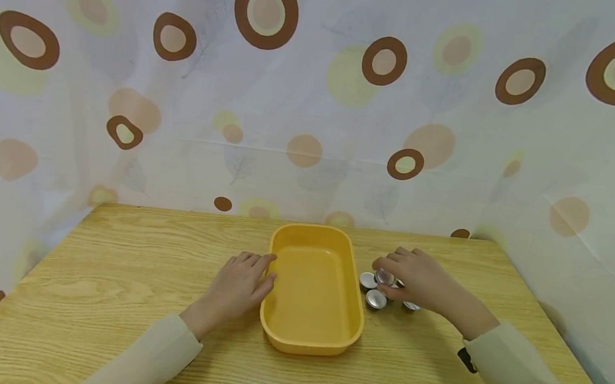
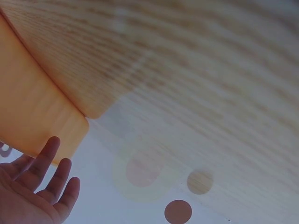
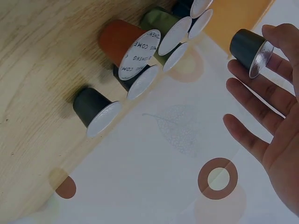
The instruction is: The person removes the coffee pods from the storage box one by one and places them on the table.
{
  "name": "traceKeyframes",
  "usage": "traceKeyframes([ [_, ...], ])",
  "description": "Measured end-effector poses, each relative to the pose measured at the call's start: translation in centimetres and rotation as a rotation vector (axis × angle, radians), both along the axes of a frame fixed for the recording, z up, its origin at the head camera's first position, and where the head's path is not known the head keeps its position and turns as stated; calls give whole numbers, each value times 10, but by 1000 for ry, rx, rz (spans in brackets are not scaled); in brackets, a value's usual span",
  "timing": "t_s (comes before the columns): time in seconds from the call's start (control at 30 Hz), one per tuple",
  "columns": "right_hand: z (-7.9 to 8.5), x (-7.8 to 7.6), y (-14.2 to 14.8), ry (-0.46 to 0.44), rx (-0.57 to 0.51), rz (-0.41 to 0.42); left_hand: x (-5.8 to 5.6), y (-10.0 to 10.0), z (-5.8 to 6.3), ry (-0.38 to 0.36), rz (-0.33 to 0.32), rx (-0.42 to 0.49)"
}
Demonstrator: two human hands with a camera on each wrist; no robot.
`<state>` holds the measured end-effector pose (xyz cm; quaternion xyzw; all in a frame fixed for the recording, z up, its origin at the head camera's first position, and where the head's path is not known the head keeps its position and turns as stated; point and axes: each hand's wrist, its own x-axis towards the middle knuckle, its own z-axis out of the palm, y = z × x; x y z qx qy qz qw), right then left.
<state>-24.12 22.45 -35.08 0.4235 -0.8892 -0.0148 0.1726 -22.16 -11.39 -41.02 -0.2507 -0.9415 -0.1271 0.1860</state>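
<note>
My right hand (image 1: 415,279) pinches a dark coffee capsule (image 3: 247,49) with a silver foil lid between thumb and fingers, raised above the other capsules. Just below it, several more foil-lidded capsules stand on the table, among them an orange one (image 3: 119,44), an olive green one (image 3: 159,23) and a dark one (image 3: 91,106) set apart. A yellow rectangular tray (image 1: 309,348) lies to their left with nothing in it. At the tray's left rim rests my left hand (image 1: 236,286), its fingers loosely extended and holding nothing.
The wood-grain table (image 1: 130,274) extends on both sides of the tray. A patterned white cloth (image 1: 313,125) hangs behind the table and along its sides. Something black (image 1: 467,360) shows at the right sleeve's cuff.
</note>
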Motion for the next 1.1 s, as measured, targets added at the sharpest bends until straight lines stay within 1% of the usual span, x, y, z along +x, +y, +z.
traceKeyframes([
  [0.13, -4, 3, 6, 16, 10, 1, 0, 0, 0, 1, 0, 4],
  [0.2, -5, 5, 9, 13, 22, -13, 0, 0, 0, 0, -1, 5],
  [0.37, -10, 10, 15, -31, 15, -42, 0, 0, 0, 4, -3, 8],
  [0.57, -15, 14, 21, -45, 7, -8, 1, 0, -1, 47, -21, 24],
  [0.67, -17, 17, 23, -39, 21, 4, 1, -1, -2, 52, -26, 26],
  [0.93, -22, 20, 27, 0, 4, 77, 1, -1, -1, 27, -18, 15],
  [1.1, -25, 23, 28, -30, 16, 67, 2, 0, 0, 22, -7, 9],
])
